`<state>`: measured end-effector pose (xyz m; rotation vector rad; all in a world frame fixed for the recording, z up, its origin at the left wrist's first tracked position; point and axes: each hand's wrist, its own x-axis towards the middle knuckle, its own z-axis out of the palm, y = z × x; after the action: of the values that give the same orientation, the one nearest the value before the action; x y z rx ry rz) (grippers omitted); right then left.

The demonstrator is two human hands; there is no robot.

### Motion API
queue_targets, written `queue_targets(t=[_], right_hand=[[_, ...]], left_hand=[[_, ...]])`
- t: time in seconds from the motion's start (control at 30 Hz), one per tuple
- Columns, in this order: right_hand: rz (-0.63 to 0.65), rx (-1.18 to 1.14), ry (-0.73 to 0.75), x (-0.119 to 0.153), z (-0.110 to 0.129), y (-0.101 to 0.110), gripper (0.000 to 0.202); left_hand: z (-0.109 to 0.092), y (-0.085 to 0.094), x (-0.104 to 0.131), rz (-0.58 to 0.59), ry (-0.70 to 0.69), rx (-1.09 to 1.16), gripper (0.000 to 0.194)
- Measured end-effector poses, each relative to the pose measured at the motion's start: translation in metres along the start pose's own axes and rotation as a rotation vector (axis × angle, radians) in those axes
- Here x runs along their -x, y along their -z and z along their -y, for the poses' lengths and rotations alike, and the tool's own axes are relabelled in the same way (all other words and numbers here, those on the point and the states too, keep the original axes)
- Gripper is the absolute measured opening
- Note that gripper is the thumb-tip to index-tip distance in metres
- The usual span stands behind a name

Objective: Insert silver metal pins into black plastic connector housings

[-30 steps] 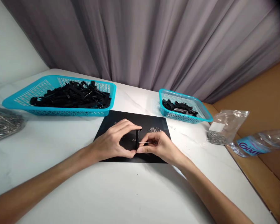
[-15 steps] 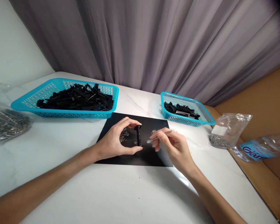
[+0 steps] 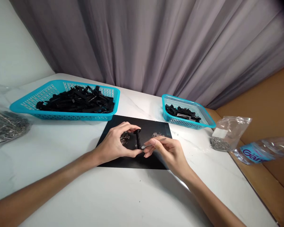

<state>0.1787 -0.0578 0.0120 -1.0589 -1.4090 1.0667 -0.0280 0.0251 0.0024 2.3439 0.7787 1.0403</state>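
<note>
My left hand (image 3: 115,142) grips a slim black plastic part (image 3: 138,139) by its two ends, between thumb and fingers, above a black mat (image 3: 130,162). In my right hand (image 3: 167,151) is a thin metal tool (image 3: 156,141), pinched like a pen, with its pale tip at the lower end of the black part. Whether the tip touches the part is too small to tell. Small metal pieces (image 3: 125,137) lie on the mat behind my left hand, and a second small pile (image 3: 157,134) lies beyond my right fingers.
A large blue basket (image 3: 73,116) of black parts stands at the back left, a smaller blue basket (image 3: 191,124) at the back right. Bags of metal pieces lie far left (image 3: 8,127) and right (image 3: 223,138). A plastic bottle (image 3: 257,152) lies beside the right bag.
My right hand has moved left, bringing the tool's tip to the lower end of the black part. The black part now leans slightly in my left hand.
</note>
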Motion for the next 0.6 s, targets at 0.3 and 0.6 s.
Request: queue_targets(t=[0.3,0.6], right_hand=[[0.06,-0.028,-0.04,0.007,-0.006,-0.008,0.031],[-0.222,0.436,0.239,-0.013,0.01,0.047,0.044]], left_hand=[[0.001,-0.001,0.003,0.028,-0.027,-0.022,0.057],[0.005,0.006,-0.003,0.002,-0.031,-0.002,0.054]])
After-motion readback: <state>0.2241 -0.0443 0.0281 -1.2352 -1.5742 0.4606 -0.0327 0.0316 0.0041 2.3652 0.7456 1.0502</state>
